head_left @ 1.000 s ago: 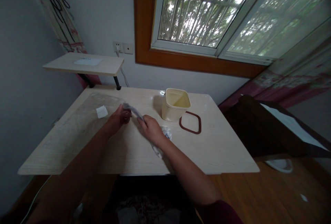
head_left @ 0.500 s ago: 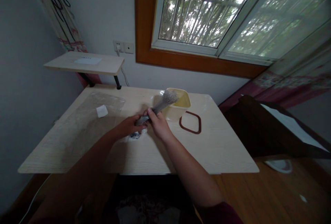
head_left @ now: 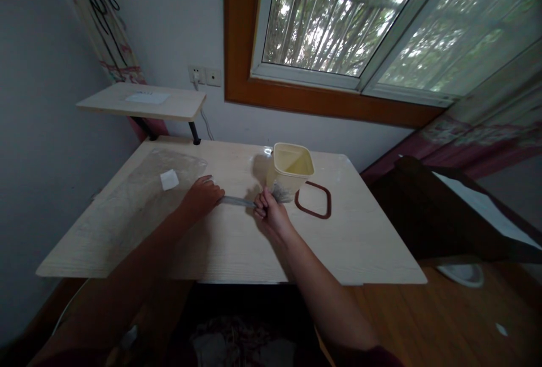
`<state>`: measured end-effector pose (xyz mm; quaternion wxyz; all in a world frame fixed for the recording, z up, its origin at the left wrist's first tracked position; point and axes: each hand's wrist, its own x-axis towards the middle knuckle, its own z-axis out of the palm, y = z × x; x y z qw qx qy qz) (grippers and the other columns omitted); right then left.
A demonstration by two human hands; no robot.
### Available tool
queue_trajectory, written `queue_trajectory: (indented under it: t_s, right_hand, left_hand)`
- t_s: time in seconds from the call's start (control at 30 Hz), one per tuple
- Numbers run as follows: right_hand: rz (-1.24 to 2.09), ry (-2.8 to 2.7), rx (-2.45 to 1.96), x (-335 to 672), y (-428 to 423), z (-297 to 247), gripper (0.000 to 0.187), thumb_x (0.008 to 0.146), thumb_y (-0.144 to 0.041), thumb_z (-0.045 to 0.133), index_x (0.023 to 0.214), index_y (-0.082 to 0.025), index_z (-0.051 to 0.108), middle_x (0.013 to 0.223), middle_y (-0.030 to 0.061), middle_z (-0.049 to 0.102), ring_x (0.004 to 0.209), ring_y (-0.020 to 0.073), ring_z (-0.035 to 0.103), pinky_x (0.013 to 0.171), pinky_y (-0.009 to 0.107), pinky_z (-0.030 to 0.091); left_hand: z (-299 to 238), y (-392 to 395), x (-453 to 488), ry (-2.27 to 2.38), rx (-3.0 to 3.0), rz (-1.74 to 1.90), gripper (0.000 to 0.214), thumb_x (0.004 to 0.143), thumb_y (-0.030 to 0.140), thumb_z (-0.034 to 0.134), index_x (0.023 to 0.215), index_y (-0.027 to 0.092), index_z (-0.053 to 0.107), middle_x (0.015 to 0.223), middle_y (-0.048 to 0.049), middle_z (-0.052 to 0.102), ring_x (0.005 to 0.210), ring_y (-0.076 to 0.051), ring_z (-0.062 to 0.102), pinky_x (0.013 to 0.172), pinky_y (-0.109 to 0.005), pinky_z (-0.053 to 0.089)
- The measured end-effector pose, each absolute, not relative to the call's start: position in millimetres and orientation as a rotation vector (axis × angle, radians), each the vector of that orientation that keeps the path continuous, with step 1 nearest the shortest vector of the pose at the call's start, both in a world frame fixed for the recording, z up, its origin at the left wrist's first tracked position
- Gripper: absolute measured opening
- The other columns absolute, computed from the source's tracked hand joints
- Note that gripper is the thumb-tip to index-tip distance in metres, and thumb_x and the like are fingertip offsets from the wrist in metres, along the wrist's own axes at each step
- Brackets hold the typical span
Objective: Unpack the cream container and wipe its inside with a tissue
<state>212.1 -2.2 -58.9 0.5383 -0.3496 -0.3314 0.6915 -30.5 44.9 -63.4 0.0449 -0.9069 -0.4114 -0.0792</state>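
Note:
A bunched, translucent grey plastic bag (head_left: 237,201) is pulled into a narrow strip between my two hands, above the middle of the table. My left hand (head_left: 203,195) is closed round its left end. Toward the other end, my right hand (head_left: 271,209) grips it, and a crumpled tuft sticks out past the fingers. Just behind that tuft stands a pale yellow square tub (head_left: 277,172), upright and without a lid. To the right of the tub, a reddish-brown rounded-square ring (head_left: 329,203) lies flat. What the bag contains, if anything, is hidden.
A clear plastic sheet (head_left: 135,203) lies on the table's left, with a small white square (head_left: 169,179) on it. Behind it stands a raised shelf (head_left: 97,103) on black legs. Dark furniture (head_left: 406,214) stands beyond the table's right edge.
My hands have moved apart, left hand leftward and right hand slightly rightward and down. The bag now stretches level between them, its tuft lowered from the tub's rim. The crumpled blue-white thing no longer shows.

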Motion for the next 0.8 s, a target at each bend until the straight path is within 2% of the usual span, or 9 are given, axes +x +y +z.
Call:
queue_trajectory:
  t_s: [0.23, 0.43, 0.53, 0.63, 0.7, 0.8]
  right_hand:
    - [1.672, -0.624, -0.872, 223, -4, -80, 0.069, 0.082, -0.06, 0.074, 0.049, -0.021, 0.028, 0.048, -0.0073, 0.028, 0.044, 0.007, 0.017, 0.04, 0.023, 0.016]
    - [1.554, -0.624, -0.932, 223, -2, -96, 0.069, 0.082, -0.06, 0.073, 0.045, -0.023, 0.029, 0.046, -0.0059, 0.03, 0.046, 0.0095, 0.028, 0.043, 0.025, 0.031]
    - [1.553, -0.638, -0.882, 222, -2, -99, 0.068, 0.084, -0.058, 0.072, 0.043, -0.022, 0.03, 0.046, -0.0052, 0.032, 0.048, 0.01, 0.029, 0.046, 0.025, 0.035]
    - [1.541, -0.625, -0.85, 221, -2, -100, 0.068, 0.086, -0.057, 0.07, 0.042, -0.022, 0.03, 0.046, -0.0048, 0.031, 0.048, 0.0106, 0.029, 0.046, 0.025, 0.035]
    - [1.541, -0.623, -0.837, 221, -2, -101, 0.068, 0.087, -0.057, 0.068, 0.042, -0.022, 0.031, 0.046, -0.0044, 0.032, 0.048, 0.0109, 0.03, 0.045, 0.024, 0.035]
    - [1.558, -0.635, -0.814, 220, -3, -100, 0.066, 0.088, -0.057, 0.067, 0.043, -0.022, 0.033, 0.048, -0.0032, 0.039, 0.048, 0.0105, 0.032, 0.046, 0.024, 0.036]
  left_hand:
    - [-74, 43, -25, -1.119, -2.795, -0.09, 0.01, 0.088, 0.025, 0.065, 0.087, 0.019, 0.071, 0.083, -0.0099, 0.072, 0.091, -0.027, 0.064, 0.111, -0.051, 0.037]
    - [-80, 40, -25, -1.128, -2.719, -0.257, 0.024, 0.089, 0.043, 0.066, 0.091, 0.019, 0.07, 0.085, -0.0092, 0.07, 0.093, -0.027, 0.063, 0.11, -0.051, 0.038]
    - [-78, 35, -23, -1.156, -2.666, -0.351, 0.028, 0.089, 0.047, 0.064, 0.093, 0.019, 0.07, 0.088, -0.0092, 0.068, 0.093, -0.027, 0.063, 0.112, -0.055, 0.036]
    - [-73, 28, -13, -1.177, -2.627, -0.396, 0.024, 0.086, 0.042, 0.067, 0.096, 0.02, 0.07, 0.091, -0.0086, 0.068, 0.094, -0.028, 0.062, 0.116, -0.063, 0.027]
    - [-71, 23, 0, -1.168, -2.627, -0.383, 0.018, 0.086, 0.035, 0.066, 0.096, 0.019, 0.069, 0.091, -0.0083, 0.067, 0.095, -0.028, 0.062, 0.117, -0.063, 0.025]
    - [-70, 17, 23, -1.133, -2.695, -0.337, 0.01, 0.09, 0.026, 0.061, 0.094, 0.017, 0.066, 0.093, -0.009, 0.067, 0.095, -0.026, 0.062, 0.11, -0.053, 0.039]
